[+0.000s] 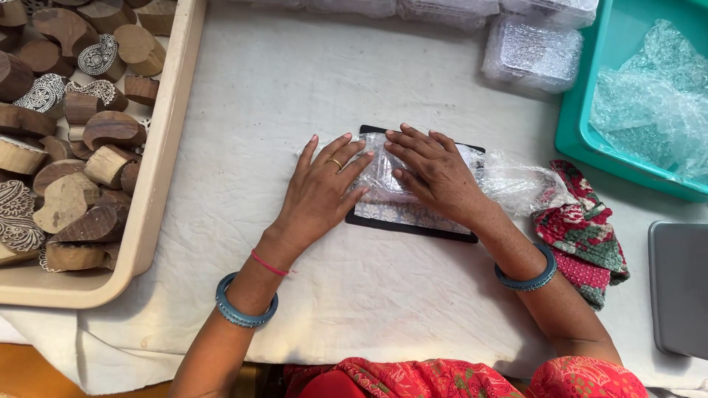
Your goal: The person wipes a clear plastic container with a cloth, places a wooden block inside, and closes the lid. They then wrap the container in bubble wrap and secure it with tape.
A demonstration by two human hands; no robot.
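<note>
Fingers of both hands lie flat and spread, pressing on clear bubble wrap (391, 177) that covers a flat dark-edged card (413, 221) with a pale patterned face. Neither hand grips anything: the left hand (321, 193) rests on the wrap's left end, the right hand (435, 173) on its middle, fingertips pointing left and nearly meeting the left fingers. Loose wrap trails off to the right of the card, reaching a red floral cloth (586, 236). Card and wrap sit on a white cloth (295, 88) covering the table. Well left of the card stands a beige tray (166, 125) heaped with carved wooden blocks (81, 147). Beyond the card, up and to the right, lie small wrapped packs (532, 53). Further right of those a teal bin (571, 125) holds more bubble wrap. A grey slab (678, 287) lies right of the floral cloth
</note>
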